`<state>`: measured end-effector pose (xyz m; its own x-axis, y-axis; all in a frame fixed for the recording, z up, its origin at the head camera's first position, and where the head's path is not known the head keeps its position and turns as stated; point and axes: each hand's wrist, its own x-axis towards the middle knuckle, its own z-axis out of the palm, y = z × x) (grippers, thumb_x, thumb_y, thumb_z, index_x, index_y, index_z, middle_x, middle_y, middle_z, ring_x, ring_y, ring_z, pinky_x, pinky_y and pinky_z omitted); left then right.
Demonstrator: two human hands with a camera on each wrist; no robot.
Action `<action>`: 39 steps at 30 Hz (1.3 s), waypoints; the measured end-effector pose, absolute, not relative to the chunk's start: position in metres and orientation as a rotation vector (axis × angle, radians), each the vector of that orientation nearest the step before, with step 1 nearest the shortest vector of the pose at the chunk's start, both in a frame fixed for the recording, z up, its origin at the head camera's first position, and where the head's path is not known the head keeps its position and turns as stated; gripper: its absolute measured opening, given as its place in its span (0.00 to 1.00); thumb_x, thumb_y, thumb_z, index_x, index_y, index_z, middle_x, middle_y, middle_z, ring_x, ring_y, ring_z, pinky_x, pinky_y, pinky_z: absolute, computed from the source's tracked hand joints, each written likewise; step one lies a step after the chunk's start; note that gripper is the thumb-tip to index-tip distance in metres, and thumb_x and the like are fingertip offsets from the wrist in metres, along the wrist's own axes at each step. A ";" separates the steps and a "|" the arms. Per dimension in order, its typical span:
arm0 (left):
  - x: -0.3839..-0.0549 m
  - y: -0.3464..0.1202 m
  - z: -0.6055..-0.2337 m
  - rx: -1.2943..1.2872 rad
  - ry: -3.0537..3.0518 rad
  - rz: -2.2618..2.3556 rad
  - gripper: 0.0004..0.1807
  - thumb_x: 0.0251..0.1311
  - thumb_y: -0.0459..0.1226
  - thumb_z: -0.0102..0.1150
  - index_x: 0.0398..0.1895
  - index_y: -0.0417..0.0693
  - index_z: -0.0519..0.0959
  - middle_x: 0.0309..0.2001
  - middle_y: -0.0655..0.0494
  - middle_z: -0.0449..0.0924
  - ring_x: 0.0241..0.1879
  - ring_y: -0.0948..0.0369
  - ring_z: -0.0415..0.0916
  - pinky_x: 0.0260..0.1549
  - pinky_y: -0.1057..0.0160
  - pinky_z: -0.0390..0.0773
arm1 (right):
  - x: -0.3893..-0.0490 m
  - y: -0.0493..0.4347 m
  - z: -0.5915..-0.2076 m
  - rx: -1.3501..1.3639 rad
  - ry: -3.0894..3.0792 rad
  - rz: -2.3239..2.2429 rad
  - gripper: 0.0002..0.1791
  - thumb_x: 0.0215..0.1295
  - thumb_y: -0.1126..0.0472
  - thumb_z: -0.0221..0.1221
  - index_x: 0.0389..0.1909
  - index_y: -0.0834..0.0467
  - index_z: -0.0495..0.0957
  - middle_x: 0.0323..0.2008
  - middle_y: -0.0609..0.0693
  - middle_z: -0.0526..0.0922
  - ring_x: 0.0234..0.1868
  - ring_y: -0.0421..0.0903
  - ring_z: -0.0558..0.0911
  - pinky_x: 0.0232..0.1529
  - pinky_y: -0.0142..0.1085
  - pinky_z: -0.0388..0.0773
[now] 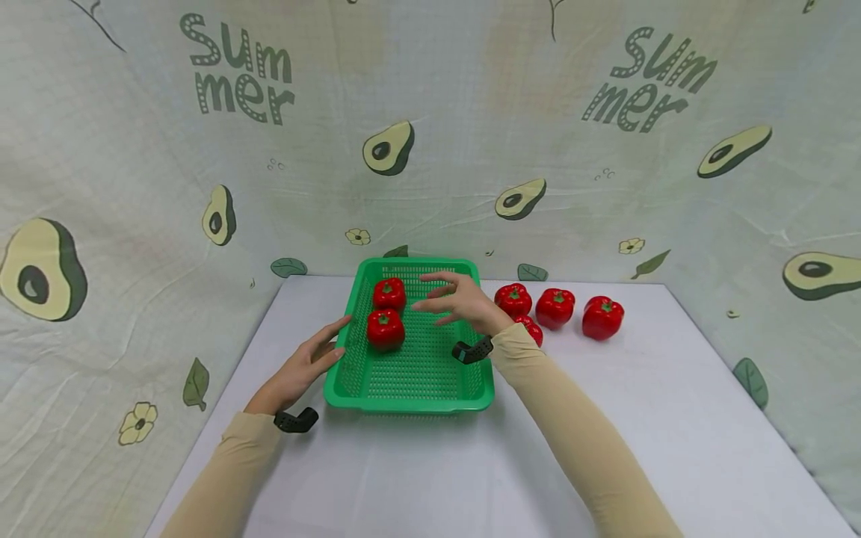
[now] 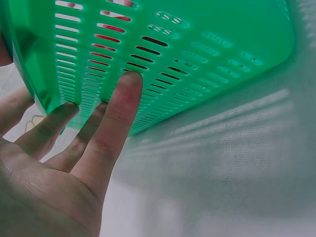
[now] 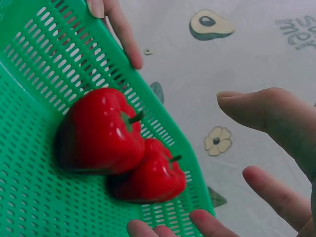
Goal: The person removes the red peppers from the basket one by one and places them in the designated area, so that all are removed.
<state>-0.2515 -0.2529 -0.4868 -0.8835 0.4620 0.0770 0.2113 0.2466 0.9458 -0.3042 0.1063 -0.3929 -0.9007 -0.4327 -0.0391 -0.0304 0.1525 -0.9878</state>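
Note:
A green plastic basket (image 1: pixel 410 406) with slotted walls stands on the table. Two red bell peppers sit inside along its left side, a nearer bell pepper (image 1: pixel 386 331) and a farther bell pepper (image 1: pixel 389 294), both with green stems. At the basket's left wall, my left hand (image 1: pixel 306 368) touches the outside with straight fingers (image 2: pixel 118 106), its thumb at the rim. Over the basket's right half hovers my right hand (image 1: pixel 460 300), fingers spread and holding nothing, apart from the peppers in the right wrist view.
Right of the basket lie several more bell peppers: one by the rim (image 1: pixel 513 299), a middle pepper (image 1: pixel 554 308), an outer pepper (image 1: pixel 602 318) and one partly hidden by the right forearm (image 1: pixel 538 333). A patterned cloth (image 1: pixel 457 134) rises behind the white table (image 1: pixel 417 478).

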 end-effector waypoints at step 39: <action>-0.253 -0.252 -0.487 0.647 2.285 1.692 0.35 0.87 0.41 0.51 0.91 0.55 0.53 0.89 0.42 0.46 0.82 0.32 0.54 0.74 0.26 0.59 | -0.316 0.047 -0.433 -0.314 2.017 -1.694 0.38 0.70 0.63 0.73 0.79 0.59 0.73 0.69 0.65 0.79 0.61 0.70 0.82 0.59 0.68 0.82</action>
<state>-0.2531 -0.2519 -0.4872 -0.8773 0.4735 0.0787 0.2135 0.2381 0.9475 -0.3159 0.0474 -0.4330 -0.8563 -0.4696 -0.2150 0.1307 0.2058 -0.9698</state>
